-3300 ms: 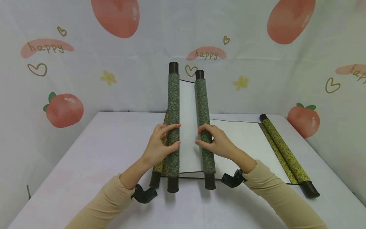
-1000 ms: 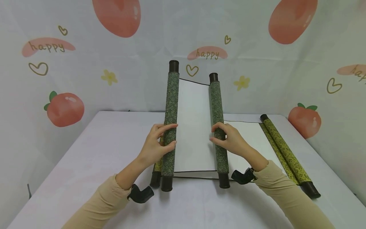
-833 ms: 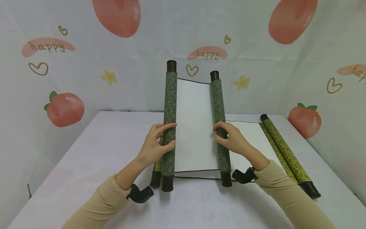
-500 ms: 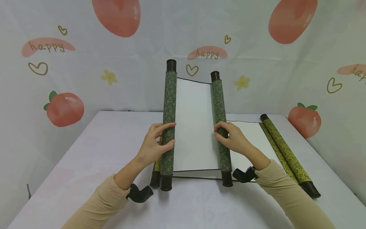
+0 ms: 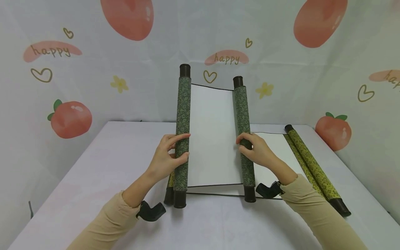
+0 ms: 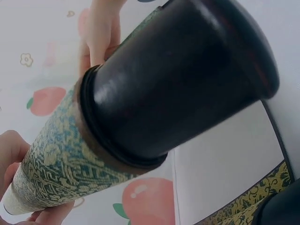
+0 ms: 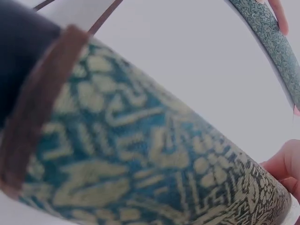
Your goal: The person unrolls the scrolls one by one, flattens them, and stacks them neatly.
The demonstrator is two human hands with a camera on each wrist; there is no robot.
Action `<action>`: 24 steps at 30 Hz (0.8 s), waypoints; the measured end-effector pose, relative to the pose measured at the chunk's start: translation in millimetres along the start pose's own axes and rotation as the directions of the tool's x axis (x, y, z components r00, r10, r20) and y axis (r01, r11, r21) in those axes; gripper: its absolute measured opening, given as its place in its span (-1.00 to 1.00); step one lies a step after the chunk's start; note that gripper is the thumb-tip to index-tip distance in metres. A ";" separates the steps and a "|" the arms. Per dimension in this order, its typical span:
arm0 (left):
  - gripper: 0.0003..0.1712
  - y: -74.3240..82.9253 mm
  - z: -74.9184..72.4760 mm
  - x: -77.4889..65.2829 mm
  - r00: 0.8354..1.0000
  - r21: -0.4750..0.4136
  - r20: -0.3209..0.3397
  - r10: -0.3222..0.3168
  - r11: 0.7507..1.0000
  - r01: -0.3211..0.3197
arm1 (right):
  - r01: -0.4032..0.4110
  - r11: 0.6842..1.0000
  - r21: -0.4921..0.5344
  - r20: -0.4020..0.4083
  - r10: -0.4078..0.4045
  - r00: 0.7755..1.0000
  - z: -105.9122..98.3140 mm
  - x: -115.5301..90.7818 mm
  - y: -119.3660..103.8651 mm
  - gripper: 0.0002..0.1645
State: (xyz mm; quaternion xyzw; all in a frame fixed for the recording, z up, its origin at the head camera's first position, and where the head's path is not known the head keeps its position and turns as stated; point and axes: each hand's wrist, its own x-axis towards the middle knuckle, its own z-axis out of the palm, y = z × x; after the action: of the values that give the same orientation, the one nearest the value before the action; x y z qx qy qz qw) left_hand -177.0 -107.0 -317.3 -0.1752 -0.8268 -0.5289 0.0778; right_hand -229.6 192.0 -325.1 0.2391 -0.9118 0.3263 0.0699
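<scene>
A partly unrolled scroll with green patterned rollers and dark end caps is held raised above the table in the head view. White paper spans the gap between its two rollers. My left hand grips the left roller around its middle, thumb and fingers curled over it. On the right roller, my right hand has a similar grip. The left wrist view is filled by a roller's dark end cap; the right wrist view shows the green brocade close up.
Behind and below lies a second scroll, spread on the white table, with a yellow patterned roller at the right. Its left roller is mostly hidden by the green one. A fruit-printed cloth hangs behind.
The two green rollers have moved apart, the left one slightly leftward and the right one further rightward. More white paper shows between them. Both hands have kept their grip.
</scene>
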 end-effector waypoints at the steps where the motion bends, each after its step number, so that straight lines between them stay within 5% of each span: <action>1: -0.42 -0.3 -0.2 0.0 1.000 -0.001 0.002 -0.001 1.000 0.001 | 0.001 1.000 0.000 0.000 -0.001 1.000 0.2 0.0 0.5 -0.83; 10: -0.42 -0.5 -2.7 -0.8 1.000 0.011 0.003 0.014 1.000 -0.014 | 0.055 0.998 -0.020 -0.011 -0.055 0.998 1.6 0.1 3.5 -0.86; 24: -0.41 -1.4 -5.3 -1.1 1.000 0.014 0.001 0.010 1.000 -0.010 | -0.016 1.000 0.003 -0.006 0.016 1.000 -6.5 -2.1 11.7 -0.84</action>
State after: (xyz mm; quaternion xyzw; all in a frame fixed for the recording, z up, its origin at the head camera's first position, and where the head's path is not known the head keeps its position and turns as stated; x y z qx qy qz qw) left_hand -176.9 -112.6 -316.5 -0.1788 -0.8296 -0.5227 0.0813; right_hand -233.5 204.8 -327.2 0.2307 -0.9130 0.3292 0.0696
